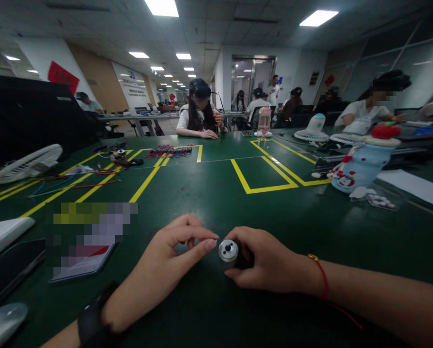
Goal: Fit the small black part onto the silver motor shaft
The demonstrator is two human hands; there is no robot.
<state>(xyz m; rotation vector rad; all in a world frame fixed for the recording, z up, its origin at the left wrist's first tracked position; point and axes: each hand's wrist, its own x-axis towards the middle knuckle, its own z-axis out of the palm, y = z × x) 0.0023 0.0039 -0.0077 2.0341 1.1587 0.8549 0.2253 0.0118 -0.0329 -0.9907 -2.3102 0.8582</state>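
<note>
My right hand (pixel 262 258) is closed around the side of a short silver metal cylinder (pixel 228 251), which stands upright at the table's near middle. Its round top faces me, with a dark hole in the centre and smaller holes beside it. Just left of the cylinder, my left hand (pixel 180 256) has its thumb and forefinger pinched together. A tiny pale bit shows at those fingertips, too small to name. A narrow gap separates the left fingertips from the cylinder. The lower part of the cylinder is partly hidden by my right fingers.
Yellow tape marks the green table (pixel 187 188). Loose wires (pixel 171 151) lie further back. To the left are a phone-like flat item (pixel 86 266), a white fan (pixel 26 164) and a mouse (pixel 4 319). On the right stands a blue bottle (pixel 363 162). A person (pixel 200 113) sits opposite.
</note>
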